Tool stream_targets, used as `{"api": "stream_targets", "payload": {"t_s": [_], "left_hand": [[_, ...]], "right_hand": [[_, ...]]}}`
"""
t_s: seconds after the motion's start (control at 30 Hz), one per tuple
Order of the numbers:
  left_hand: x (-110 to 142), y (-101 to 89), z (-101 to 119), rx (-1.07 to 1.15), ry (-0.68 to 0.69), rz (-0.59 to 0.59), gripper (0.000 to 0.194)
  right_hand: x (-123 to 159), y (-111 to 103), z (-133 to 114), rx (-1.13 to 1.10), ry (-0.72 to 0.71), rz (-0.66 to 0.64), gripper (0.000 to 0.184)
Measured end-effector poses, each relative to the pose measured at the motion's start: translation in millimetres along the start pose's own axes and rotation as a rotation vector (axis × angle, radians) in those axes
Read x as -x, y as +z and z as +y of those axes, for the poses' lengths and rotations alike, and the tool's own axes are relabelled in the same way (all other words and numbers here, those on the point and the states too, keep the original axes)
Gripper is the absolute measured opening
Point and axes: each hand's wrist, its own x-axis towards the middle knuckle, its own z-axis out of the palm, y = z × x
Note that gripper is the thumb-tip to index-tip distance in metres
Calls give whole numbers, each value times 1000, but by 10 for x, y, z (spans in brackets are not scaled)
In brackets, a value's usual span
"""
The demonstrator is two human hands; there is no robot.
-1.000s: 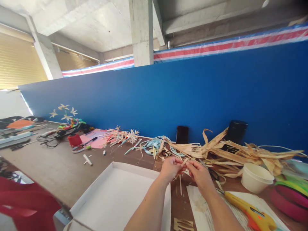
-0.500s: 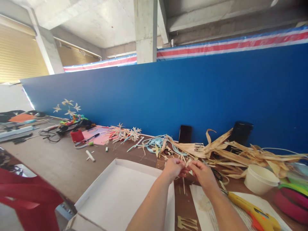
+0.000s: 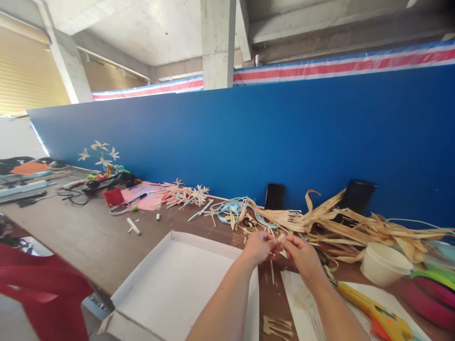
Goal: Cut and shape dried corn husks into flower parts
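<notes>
My left hand [image 3: 260, 247] and my right hand [image 3: 297, 252] meet fingertip to fingertip over the table. Pinched between them is a small pale strip of dried husk [image 3: 280, 238], largely covered by the fingers. Just behind my hands spreads a heap of dried corn husks [image 3: 327, 220], with coiled light-blue strips [image 3: 231, 208] to its left. A thin pale stick [image 3: 272, 272] lies below my fingers. Nearer to me, cut husk pieces [image 3: 277, 327] rest on the brown tabletop. Scissors [image 3: 324, 259] lie partly hidden beside my right hand.
A white open box [image 3: 185, 284] stands left of my arms. To the right are a yellow glue gun [image 3: 373, 308] on paper, a white cup [image 3: 384, 265] and a pink-green pouch [image 3: 432, 298]. A phone [image 3: 275, 196] leans on the blue partition [image 3: 213, 142]. Husk flowers [image 3: 192, 195] lie farther left.
The view has shifted slightly, so the table's things sit a little farther right. Both hands stay together, and the husk strip between the fingertips has turned a little.
</notes>
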Motion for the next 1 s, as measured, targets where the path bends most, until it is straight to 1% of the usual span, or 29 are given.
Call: {"api": "stream_targets", "payload": {"t_s": [0.07,0.1,0.13,0.2,0.23,0.27,0.33,0.4,0.43,0.47,0.5,0.53,0.6,0.63,0.73,0.8,0.9,1.0], "left_hand": [[-13,0,-12,-54,12,20,16],[-20,-11,-21,-121,31,63,16],[-26,-30,-29,-215,56,128,16],[-35,-86,-39,-480,122,312,17],[-40,-117,-37,-609,129,397,18],[-44,-145,-27,-720,109,451,20],[-56,-177,13,-899,66,488,25],[-80,-149,67,-1013,100,504,28],[-99,-107,91,-1045,138,498,29],[-124,-48,110,-1077,182,468,29],[-157,28,121,-1100,219,405,27],[-196,115,124,-1112,236,311,24],[-289,307,108,-1108,199,130,20],[-340,402,93,-1108,184,100,18],[-483,636,45,-1124,156,93,19],[-560,735,24,-1125,132,95,21],[-641,802,14,-1094,84,91,20],[-690,800,22,-1034,22,76,19]], "right_hand": [[-18,-39,-15,-26,-21,83,23],[-32,-68,-27,-55,-43,145,25],[-47,-102,-41,-108,-78,228,27],[-78,-175,-69,-244,-167,418,30],[-91,-209,-80,-307,-208,505,30],[-102,-237,-88,-354,-239,574,29],[-115,-274,-91,-380,-262,637,27],[-118,-284,-82,-376,-264,648,26],[-118,-281,-74,-376,-263,650,26],[-117,-277,-67,-377,-259,647,25],[-116,-272,-59,-379,-254,642,26],[-116,-269,-51,-382,-248,636,26],[-121,-271,-37,-388,-237,626,26],[-124,-276,-30,-391,-233,622,25],[-136,-304,-12,-397,-224,612,24],[-142,-321,-1,-401,-216,601,24],[-147,-335,15,-406,-194,597,23],[-150,-337,28,-403,-165,610,23]]}}
